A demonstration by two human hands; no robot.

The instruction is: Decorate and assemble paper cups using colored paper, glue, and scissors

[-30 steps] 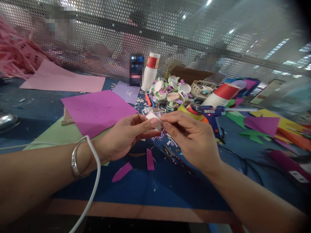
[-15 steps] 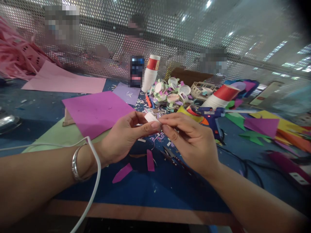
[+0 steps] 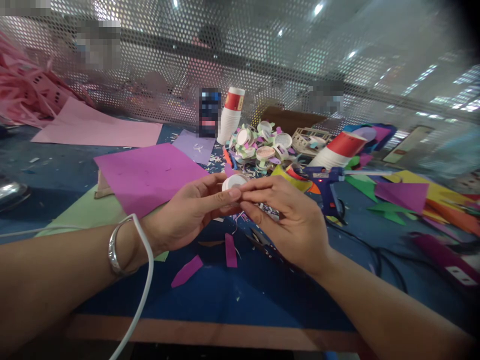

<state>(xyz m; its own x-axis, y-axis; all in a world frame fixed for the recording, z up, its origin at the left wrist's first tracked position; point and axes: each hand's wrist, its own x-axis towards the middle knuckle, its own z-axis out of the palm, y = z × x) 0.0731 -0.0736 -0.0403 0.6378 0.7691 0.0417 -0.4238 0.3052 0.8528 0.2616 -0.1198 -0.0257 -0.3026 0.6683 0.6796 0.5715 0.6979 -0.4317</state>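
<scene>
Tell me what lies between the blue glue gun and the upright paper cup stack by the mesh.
In the head view, a heap of small cut paper rings lies between the glue gun and the cup stack.

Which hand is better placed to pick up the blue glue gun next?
Probably the right hand: the blue glue gun lies just beyond it, while the left hand pinches the small white paper ring.

Table (image 3: 56,165): blue top, wooden front edge, paper scraps scattered across it.
Screen (image 3: 262,55): perforated metal panel standing along the table's far edge.
Light: bright ceiling lamps (image 3: 318,8) glinting through the screen's holes.
</scene>
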